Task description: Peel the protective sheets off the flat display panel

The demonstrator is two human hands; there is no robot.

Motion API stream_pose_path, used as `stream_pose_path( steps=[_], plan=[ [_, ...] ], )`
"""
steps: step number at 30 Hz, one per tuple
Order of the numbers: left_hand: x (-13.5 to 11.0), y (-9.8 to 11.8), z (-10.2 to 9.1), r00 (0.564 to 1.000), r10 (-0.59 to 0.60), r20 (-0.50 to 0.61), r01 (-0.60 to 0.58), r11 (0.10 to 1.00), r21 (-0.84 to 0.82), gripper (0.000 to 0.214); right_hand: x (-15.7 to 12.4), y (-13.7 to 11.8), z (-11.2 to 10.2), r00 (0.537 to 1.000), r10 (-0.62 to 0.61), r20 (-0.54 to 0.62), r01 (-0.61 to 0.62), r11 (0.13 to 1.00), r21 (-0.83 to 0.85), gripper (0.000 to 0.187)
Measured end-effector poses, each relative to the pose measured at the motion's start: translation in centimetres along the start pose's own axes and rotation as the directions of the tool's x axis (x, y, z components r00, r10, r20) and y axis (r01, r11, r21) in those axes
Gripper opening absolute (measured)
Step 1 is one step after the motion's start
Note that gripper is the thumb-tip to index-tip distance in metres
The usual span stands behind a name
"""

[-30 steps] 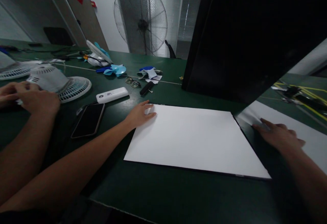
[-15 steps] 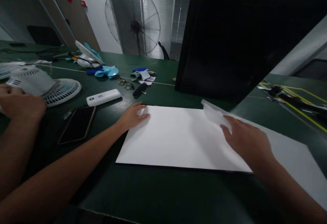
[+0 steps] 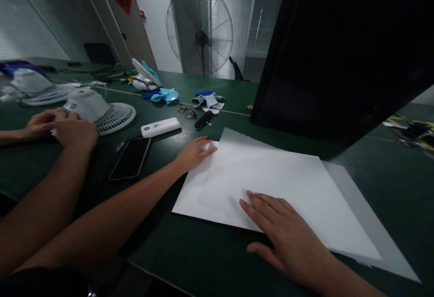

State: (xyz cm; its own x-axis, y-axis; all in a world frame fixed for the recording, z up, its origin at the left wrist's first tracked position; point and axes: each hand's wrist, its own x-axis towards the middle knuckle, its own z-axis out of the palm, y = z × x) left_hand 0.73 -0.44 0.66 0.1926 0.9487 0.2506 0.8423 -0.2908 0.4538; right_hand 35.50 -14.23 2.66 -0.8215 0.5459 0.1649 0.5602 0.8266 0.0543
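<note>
A white board point(image 3: 190, 197) lies flat on the green table point(image 3: 210, 261). A thin, paler sheet point(image 3: 288, 179) lies over it, skewed, and sticks out past its right edge. My left hand point(image 3: 195, 151) rests open on the board's far left corner, fingertips touching the thin sheet's edge. My right hand point(image 3: 283, 236) lies flat and open, fingers spread, on the near edge of the thin sheet.
A large black panel point(image 3: 339, 57) stands tilted behind the sheets. A phone point(image 3: 130, 157), a white power bank point(image 3: 160, 127), glasses point(image 3: 186, 111) and white fan parts point(image 3: 101, 111) lie to the left. Another person's hands point(image 3: 68, 127) work there. A floor fan point(image 3: 200, 30) stands beyond.
My right hand has drawn the thin sheet from the right over the white board and now lies flat on it near the front. My left hand has stayed on the corner.
</note>
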Motion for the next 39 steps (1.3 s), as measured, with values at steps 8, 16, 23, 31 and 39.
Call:
stream_pose_path(
  steps=[8,16,23,31,39],
  plan=[
    [-0.1,0.0,0.3,0.996,-0.086,0.006,0.086,0.996,0.025,0.079,0.2,0.1,-0.5,0.987,-0.120,0.105,0.108,0.988,0.113,0.054],
    [-0.1,-0.3,0.0,1.000,0.008,0.014,-0.007,1.000,-0.007,0.081,-0.1,1.4,-0.1,0.980,-0.193,0.053,0.176,0.957,0.233,0.055],
    [-0.1,0.0,-0.2,0.997,0.002,0.075,-0.005,0.999,0.050,0.051,0.0,1.6,-0.3,0.968,-0.247,0.029,0.237,0.952,0.194,0.056],
    [-0.3,0.7,-0.7,0.998,-0.055,0.011,0.052,0.985,0.165,0.038,-0.7,1.5,-0.3,0.996,-0.083,-0.030,0.085,0.994,0.062,0.076],
    [-0.4,0.7,-0.9,0.999,-0.041,-0.015,0.043,0.983,0.177,0.037,-1.0,0.9,1.2,1.000,0.007,-0.019,-0.006,0.998,0.064,0.070]
  ],
)
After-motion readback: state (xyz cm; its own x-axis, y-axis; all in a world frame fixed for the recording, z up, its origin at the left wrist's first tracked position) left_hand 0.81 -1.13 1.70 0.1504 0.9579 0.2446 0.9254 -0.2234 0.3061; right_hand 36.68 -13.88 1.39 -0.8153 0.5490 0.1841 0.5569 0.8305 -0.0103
